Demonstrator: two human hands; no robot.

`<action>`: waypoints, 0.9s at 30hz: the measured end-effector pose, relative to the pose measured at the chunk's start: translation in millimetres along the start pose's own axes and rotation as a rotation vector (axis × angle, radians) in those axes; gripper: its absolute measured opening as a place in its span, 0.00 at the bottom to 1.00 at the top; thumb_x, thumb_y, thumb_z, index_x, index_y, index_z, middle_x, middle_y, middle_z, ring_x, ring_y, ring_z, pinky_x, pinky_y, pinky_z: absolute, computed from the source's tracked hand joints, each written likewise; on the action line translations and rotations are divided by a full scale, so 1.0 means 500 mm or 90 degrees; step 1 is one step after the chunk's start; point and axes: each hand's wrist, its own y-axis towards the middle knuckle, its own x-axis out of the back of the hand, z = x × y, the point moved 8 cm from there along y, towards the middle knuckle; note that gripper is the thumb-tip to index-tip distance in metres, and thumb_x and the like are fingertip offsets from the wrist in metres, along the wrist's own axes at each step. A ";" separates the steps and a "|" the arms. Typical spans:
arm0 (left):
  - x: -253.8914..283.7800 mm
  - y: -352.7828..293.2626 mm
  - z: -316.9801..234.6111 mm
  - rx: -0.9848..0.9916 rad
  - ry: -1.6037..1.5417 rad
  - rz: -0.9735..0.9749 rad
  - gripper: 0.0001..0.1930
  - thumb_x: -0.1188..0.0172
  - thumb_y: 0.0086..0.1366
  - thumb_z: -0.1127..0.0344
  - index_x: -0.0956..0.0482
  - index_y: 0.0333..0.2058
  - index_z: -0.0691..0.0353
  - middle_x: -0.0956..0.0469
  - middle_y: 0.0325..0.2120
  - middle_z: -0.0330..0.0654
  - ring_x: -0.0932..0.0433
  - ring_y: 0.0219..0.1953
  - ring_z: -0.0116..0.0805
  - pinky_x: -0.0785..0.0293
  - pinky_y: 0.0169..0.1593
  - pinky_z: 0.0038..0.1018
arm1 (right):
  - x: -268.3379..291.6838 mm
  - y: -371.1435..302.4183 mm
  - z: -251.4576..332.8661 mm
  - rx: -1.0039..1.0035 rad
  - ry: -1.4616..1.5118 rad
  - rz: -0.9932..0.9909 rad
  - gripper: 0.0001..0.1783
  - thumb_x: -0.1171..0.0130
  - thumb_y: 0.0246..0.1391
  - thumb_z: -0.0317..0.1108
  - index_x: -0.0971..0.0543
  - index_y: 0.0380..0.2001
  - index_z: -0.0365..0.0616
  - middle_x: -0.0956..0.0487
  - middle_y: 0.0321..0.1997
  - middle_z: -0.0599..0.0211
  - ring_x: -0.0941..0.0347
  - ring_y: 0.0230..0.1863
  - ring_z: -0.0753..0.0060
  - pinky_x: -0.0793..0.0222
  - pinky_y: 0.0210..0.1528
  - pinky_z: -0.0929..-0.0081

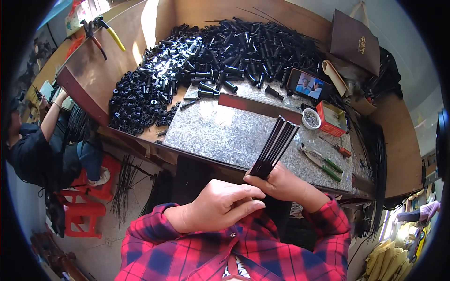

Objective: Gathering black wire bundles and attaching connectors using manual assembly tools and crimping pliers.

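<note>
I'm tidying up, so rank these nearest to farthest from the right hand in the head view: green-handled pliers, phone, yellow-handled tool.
1. Green-handled pliers, right of the right hand.
2. Phone, right side, farther back.
3. Yellow-handled tool, far off, upper left.

On your right, on speckled table point(213, 133): lit phone point(309, 85); red box point(331, 126); red-handled screwdriver point(344, 151) near green-handled pliers point(330, 171). Beyond phone, dark brown bag point(352, 42). On your left: yellow-handled pliers point(116, 38) on wooden partition point(101, 77); past it, co-worker point(35, 152), red stool point(85, 211).

Wood-sided bench point(403, 154), speckled grey slab point(206, 140) — black parts point(253, 51) heaped behind; pliers point(331, 172), screwdriver point(343, 151), white cup point(311, 128) at right.
</note>
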 end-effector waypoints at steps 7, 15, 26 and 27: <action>0.083 0.045 -0.089 -0.193 0.223 -0.264 0.15 0.33 0.50 0.72 0.22 0.38 0.66 0.20 0.29 0.42 0.23 0.31 0.40 0.28 0.38 0.31 | 0.026 -0.018 0.062 0.127 0.100 -0.153 0.10 0.45 0.57 0.37 0.26 0.31 0.39 0.28 0.20 0.54 0.31 0.21 0.53 0.36 0.25 0.64; 0.077 0.126 -0.088 -0.161 0.118 -0.197 0.30 0.34 0.51 0.70 0.33 0.53 0.68 0.27 0.48 0.50 0.28 0.50 0.45 0.33 0.52 0.35 | 0.003 -0.027 0.041 0.147 -0.038 -0.106 0.10 0.43 0.55 0.36 0.24 0.33 0.39 0.23 0.29 0.54 0.26 0.31 0.54 0.32 0.33 0.65; 0.053 0.150 -0.069 -0.119 -0.043 -0.076 0.10 0.41 0.58 0.72 0.23 0.40 0.62 0.21 0.29 0.47 0.20 0.31 0.40 0.24 0.36 0.28 | -0.026 -0.033 0.010 0.134 0.100 -0.065 0.22 0.46 0.56 0.49 0.24 0.40 0.39 0.23 0.41 0.53 0.28 0.47 0.53 0.34 0.49 0.61; 0.047 0.147 -0.071 -0.121 -0.038 -0.050 0.10 0.41 0.60 0.73 0.22 0.41 0.65 0.19 0.30 0.46 0.18 0.32 0.34 0.23 0.37 0.24 | -0.039 -0.036 0.006 0.132 0.100 -0.063 0.22 0.46 0.56 0.49 0.24 0.40 0.39 0.23 0.41 0.53 0.28 0.47 0.53 0.34 0.49 0.61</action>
